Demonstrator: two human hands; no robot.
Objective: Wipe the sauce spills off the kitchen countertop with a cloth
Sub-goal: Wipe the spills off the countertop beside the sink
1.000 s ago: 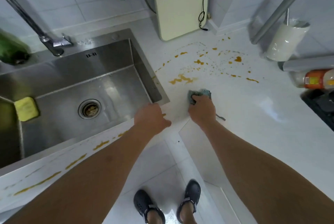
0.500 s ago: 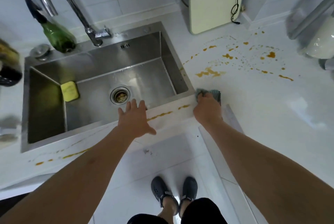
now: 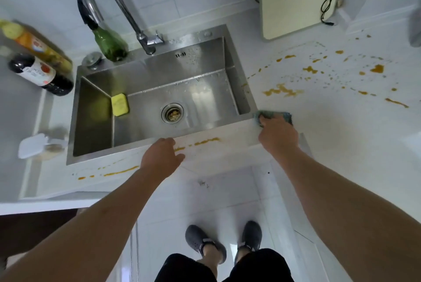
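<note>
Right hand (image 3: 278, 137) grip: fingers curled over the cloth (image 3: 274, 115), pressing it on the table (image 3: 341, 145) at the sink's (image 3: 145, 72) front-right corner. Left hand (image 3: 161, 159) grip holds nothing; it lies on the narrow front strip of table, fingers bent at the sink's front rim, whether loose or tight I can't tell.

Edges: the cloth sits right where the front strip meets the wide table to the right of the sink. The strip is tight, bounded by the sink rim behind and the table's front edge toward the person. Open white surface lies to the right of the cloth and behind it.

Cloth: blue-green, bunched, mostly covered by the hand, only its far edge showing.

Sauce spills (image 3: 283, 91): orange-brown. 1 broad scatter of blots and fine specks behind and to the right of the cloth, apart from it. 1 streak (image 3: 206, 141) on the front strip between the 2 hands, its left end just beside the left fingers. Another streak (image 3: 120, 170) to the left of the left hand.
</note>
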